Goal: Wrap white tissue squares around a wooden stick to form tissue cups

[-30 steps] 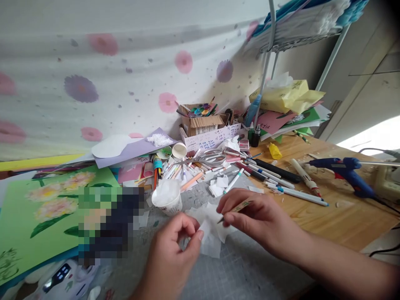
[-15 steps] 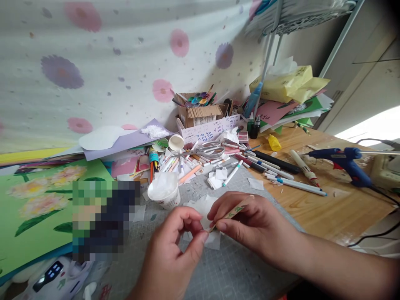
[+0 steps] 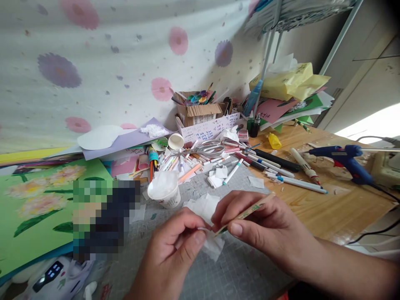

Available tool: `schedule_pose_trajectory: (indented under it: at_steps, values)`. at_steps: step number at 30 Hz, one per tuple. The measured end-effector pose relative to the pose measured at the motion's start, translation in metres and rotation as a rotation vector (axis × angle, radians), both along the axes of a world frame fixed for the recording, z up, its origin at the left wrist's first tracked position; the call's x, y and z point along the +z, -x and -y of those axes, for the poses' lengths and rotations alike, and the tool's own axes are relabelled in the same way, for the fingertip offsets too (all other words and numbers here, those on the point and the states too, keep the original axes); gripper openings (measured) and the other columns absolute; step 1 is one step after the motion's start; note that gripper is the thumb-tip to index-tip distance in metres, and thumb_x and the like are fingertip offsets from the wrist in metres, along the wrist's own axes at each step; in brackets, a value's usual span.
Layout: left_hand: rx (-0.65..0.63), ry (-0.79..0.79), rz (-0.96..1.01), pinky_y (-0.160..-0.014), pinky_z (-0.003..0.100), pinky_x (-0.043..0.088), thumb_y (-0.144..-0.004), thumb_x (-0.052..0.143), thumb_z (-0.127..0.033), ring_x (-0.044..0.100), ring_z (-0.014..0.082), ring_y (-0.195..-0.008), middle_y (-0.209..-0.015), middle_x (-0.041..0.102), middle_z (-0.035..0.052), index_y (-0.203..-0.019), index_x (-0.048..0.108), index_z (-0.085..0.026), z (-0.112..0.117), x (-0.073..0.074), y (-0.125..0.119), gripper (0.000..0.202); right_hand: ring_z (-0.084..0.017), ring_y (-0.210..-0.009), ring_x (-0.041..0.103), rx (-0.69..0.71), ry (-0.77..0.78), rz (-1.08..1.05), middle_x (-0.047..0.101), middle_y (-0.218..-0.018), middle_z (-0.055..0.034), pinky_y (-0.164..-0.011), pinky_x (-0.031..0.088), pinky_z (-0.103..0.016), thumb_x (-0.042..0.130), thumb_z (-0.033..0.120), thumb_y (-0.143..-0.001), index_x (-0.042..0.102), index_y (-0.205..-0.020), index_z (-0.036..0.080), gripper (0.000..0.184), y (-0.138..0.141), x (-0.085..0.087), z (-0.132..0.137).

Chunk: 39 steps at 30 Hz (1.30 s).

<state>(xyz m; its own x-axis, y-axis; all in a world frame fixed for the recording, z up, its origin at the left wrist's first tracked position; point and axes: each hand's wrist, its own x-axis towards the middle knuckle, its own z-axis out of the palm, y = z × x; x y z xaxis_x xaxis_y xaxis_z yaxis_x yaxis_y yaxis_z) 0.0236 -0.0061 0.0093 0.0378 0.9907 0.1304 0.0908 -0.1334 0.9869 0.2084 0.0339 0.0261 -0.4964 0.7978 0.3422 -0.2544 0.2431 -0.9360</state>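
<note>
Between the thumb and fingers of my right hand (image 3: 253,225) is a flat, narrow beige stick with green print (image 3: 254,208), tilted with its lower end toward my left hand. My left hand (image 3: 179,246) is closed in a pinch on a small thin white piece (image 3: 204,228); whether it is paper is unclear. The fingertips of both hands are close together. Crumpled white tissue paper (image 3: 203,207) lies on the grey cutting mat (image 3: 243,273) just behind and under them. Beyond my left hand stands a paper cup (image 3: 168,198) with white material in it.
Several markers (image 3: 233,171) and scissors (image 3: 208,148) clutter the back. A blue glue gun (image 3: 340,156) rests at the right, its cord trailing off the table edge. A cardboard box (image 3: 200,114) stands behind. Green flower artwork (image 3: 37,225) and a white device (image 3: 59,279) are at the left.
My right hand has shifted slightly right, and the beige stick now shows more of its length. My left fingertips have closed further around the white piece.
</note>
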Motion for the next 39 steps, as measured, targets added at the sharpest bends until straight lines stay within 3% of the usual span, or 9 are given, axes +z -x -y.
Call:
schedule_pose_trajectory:
  at_steps: [4, 9, 23, 27, 39]
  values:
    - [-0.058, -0.004, 0.009, -0.058, 0.024, 0.043, -0.083, 0.059, -0.034, 0.052, 0.017, -0.066, -0.072, 0.056, 0.001, -0.071, 0.065, -0.024, 0.001, 0.002, -0.001, 0.017, -0.017, -0.084, 0.065, 0.025, -0.034, 0.025, 0.068, -0.086, -0.0044, -0.076, 0.052, -0.029, 0.062, 0.017, -0.085, 0.069, -0.086, 0.021, 0.008, -0.002, 0.004, 0.0]
    - [-0.109, 0.065, -0.095, -0.05, 0.023, 0.037, -0.084, 0.057, -0.038, 0.043, 0.015, -0.055, -0.059, 0.047, -0.0021, -0.07, 0.061, -0.024, 0.005, 0.002, 0.0, 0.02, -0.016, -0.079, 0.065, 0.024, -0.048, 0.065, 0.068, -0.083, -0.0036, -0.071, 0.053, -0.028, 0.063, 0.017, -0.084, 0.069, -0.086, 0.022, 0.008, -0.004, 0.004, 0.0]
    - [-0.211, 0.032, -0.308, -0.056, 0.022, 0.041, -0.082, 0.055, -0.029, 0.049, 0.0145, -0.06, -0.065, 0.052, -0.0026, -0.071, 0.057, -0.023, 0.006, 0.011, 0.002, 0.013, -0.015, -0.08, 0.067, 0.083, -0.217, 0.08, 0.069, -0.084, -0.0072, -0.072, 0.055, -0.024, 0.066, 0.006, -0.08, 0.07, -0.088, 0.014, 0.012, -0.008, 0.008, -0.002]
    - [-0.256, 0.021, -0.303, -0.058, 0.021, 0.04, -0.083, 0.053, -0.027, 0.048, 0.0123, -0.061, -0.065, 0.051, -0.004, -0.071, 0.056, -0.021, 0.007, 0.015, 0.0, 0.014, -0.016, -0.081, 0.067, 0.122, -0.24, 0.052, 0.069, -0.082, -0.0106, -0.073, 0.055, -0.024, 0.067, 0.002, -0.079, 0.07, -0.085, 0.008, 0.009, -0.008, 0.007, -0.003]
    - [-0.297, 0.089, -0.252, -0.056, 0.021, 0.038, -0.081, 0.055, -0.026, 0.045, 0.0116, -0.06, -0.064, 0.049, -0.0051, -0.07, 0.056, -0.021, 0.004, 0.015, 0.002, 0.012, -0.018, -0.08, 0.067, 0.15, -0.21, 0.048, 0.069, -0.08, -0.0133, -0.071, 0.056, -0.026, 0.068, 0.001, -0.077, 0.071, -0.083, 0.003, 0.008, -0.009, 0.006, -0.005]
